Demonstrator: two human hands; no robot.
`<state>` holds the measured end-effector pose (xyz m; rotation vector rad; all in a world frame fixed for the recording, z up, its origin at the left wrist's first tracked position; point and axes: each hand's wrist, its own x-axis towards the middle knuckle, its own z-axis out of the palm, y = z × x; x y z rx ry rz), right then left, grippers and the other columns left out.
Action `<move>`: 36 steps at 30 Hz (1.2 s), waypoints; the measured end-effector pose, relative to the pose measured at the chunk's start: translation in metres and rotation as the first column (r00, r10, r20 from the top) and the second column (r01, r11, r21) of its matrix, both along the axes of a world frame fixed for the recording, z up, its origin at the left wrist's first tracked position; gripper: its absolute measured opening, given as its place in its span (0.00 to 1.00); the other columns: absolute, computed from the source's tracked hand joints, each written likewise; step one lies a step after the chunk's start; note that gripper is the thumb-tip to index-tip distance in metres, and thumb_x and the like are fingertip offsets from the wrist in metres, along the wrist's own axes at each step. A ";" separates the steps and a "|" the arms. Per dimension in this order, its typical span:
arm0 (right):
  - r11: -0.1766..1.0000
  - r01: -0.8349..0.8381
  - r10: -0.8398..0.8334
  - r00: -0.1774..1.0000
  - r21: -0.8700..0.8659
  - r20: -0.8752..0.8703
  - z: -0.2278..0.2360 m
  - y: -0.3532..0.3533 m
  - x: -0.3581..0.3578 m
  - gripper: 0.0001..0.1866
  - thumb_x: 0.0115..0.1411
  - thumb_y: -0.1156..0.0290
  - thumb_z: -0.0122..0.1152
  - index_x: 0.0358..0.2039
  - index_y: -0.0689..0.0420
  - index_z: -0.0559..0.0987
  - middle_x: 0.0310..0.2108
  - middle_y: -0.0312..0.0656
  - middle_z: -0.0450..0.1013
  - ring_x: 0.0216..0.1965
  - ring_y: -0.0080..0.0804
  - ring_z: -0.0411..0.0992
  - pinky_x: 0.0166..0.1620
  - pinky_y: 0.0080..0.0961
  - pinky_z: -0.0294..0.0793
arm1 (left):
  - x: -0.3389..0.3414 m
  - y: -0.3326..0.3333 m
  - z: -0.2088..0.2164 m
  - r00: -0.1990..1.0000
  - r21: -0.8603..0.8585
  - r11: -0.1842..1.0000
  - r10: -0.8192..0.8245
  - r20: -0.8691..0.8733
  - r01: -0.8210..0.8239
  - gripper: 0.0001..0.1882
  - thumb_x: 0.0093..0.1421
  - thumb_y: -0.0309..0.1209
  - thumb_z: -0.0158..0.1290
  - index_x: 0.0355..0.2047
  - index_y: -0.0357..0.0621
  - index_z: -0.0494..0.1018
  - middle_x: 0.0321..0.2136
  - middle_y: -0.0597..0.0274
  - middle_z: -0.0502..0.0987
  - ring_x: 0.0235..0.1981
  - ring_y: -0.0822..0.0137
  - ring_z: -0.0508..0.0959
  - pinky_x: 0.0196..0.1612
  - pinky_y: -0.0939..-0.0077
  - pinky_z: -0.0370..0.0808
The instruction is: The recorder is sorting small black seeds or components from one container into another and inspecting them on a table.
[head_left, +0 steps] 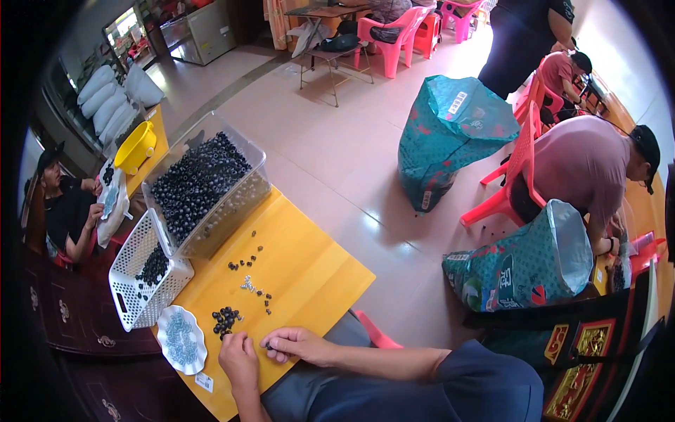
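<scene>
My left hand [240, 360] rests at the near edge of a yellow wooden table [316, 260], fingers bent and drawn together. Its fingertips touch a small black part beside a pile of similar black parts [224, 320]; whether they grip it is hard to make out. A hand's width to the right, my right hand [301, 344] pinches a small black round part [268, 346] between thumb and fingers. Further up the table lie scattered black pieces [242, 264] and a few small silvery pieces [247, 284]. A white scalloped plate [200, 337] left of my left hand holds many small pale-blue pieces.
A clear plastic bin [259, 169] full of black parts stands at the table's far end, beside a white perforated basket [126, 299]. Beyond it is a yellow basin [136, 148]. Large teal bags [450, 141] stand on the floor at right. Other people sit at tables left and right.
</scene>
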<state>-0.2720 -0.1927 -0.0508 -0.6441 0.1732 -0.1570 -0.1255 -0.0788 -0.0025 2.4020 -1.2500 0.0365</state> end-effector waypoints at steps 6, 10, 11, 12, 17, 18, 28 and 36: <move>0.999 -0.047 0.047 0.999 -0.021 -0.011 0.001 0.002 0.000 0.17 0.73 0.60 0.50 0.53 0.58 0.76 0.37 0.32 0.76 0.36 0.17 0.71 0.42 0.16 0.72 | -0.009 0.005 0.005 1.000 0.072 0.997 0.012 -0.009 -0.012 0.07 0.52 0.19 0.56 0.33 0.35 0.78 0.27 0.50 0.75 0.27 0.51 0.77 0.32 0.60 0.74; 0.999 -0.025 0.024 0.999 -0.021 -0.046 0.003 -0.001 -0.003 0.16 0.73 0.60 0.50 0.52 0.56 0.76 0.36 0.31 0.75 0.35 0.16 0.71 0.41 0.16 0.72 | -0.018 0.013 0.020 0.967 -0.142 0.988 0.028 -0.252 -0.066 0.06 0.54 0.17 0.54 0.32 0.34 0.77 0.25 0.57 0.73 0.22 0.66 0.75 0.26 0.75 0.70; 0.999 -0.019 0.018 0.999 -0.037 -0.042 0.002 -0.003 -0.003 0.16 0.72 0.59 0.51 0.53 0.55 0.75 0.38 0.30 0.75 0.36 0.16 0.71 0.42 0.15 0.72 | -0.019 0.013 0.026 0.941 -0.209 0.974 0.017 -0.338 -0.092 0.05 0.55 0.16 0.54 0.32 0.34 0.77 0.25 0.61 0.73 0.22 0.72 0.73 0.25 0.80 0.68; 1.000 -0.010 0.010 1.000 -0.008 -0.023 0.002 -0.002 -0.003 0.16 0.72 0.59 0.52 0.52 0.54 0.75 0.38 0.30 0.75 0.36 0.15 0.71 0.41 0.15 0.72 | -0.020 0.016 0.030 0.941 -0.206 0.973 0.027 -0.336 -0.102 0.05 0.55 0.16 0.54 0.32 0.34 0.77 0.25 0.61 0.73 0.22 0.72 0.73 0.25 0.80 0.68; 1.000 -0.020 0.019 0.999 -0.022 -0.025 0.006 0.000 -0.003 0.15 0.72 0.59 0.52 0.51 0.55 0.75 0.38 0.30 0.76 0.36 0.15 0.71 0.41 0.15 0.72 | -0.024 0.030 0.035 0.708 -0.271 0.933 -0.025 -0.706 -0.237 0.04 0.55 0.16 0.57 0.32 0.32 0.76 0.27 0.66 0.74 0.24 0.79 0.72 0.27 0.86 0.68; 0.999 -0.035 0.034 0.999 -0.010 -0.036 0.009 -0.001 -0.004 0.15 0.71 0.60 0.53 0.51 0.54 0.75 0.38 0.31 0.76 0.36 0.15 0.71 0.41 0.15 0.72 | -0.026 0.030 0.035 0.708 -0.272 0.932 -0.024 -0.706 -0.239 0.04 0.55 0.16 0.57 0.32 0.32 0.76 0.27 0.66 0.74 0.24 0.79 0.72 0.27 0.86 0.68; 0.996 -0.041 0.042 0.999 0.080 -0.007 0.012 0.001 -0.003 0.12 0.70 0.62 0.56 0.48 0.55 0.74 0.30 0.30 0.70 0.32 0.17 0.68 0.37 0.16 0.70 | -0.049 0.009 0.047 0.875 -0.392 0.918 -0.146 -0.463 -0.055 0.07 0.50 0.16 0.63 0.30 0.33 0.77 0.26 0.59 0.77 0.24 0.71 0.75 0.29 0.80 0.72; 0.993 -0.055 0.051 0.998 0.102 0.036 0.009 0.000 -0.003 0.11 0.69 0.62 0.57 0.47 0.54 0.75 0.33 0.29 0.72 0.34 0.16 0.70 0.38 0.15 0.70 | -0.052 0.009 0.043 0.918 -0.409 0.912 -0.152 -0.365 -0.011 0.07 0.49 0.16 0.63 0.29 0.34 0.77 0.25 0.58 0.76 0.23 0.69 0.74 0.28 0.78 0.71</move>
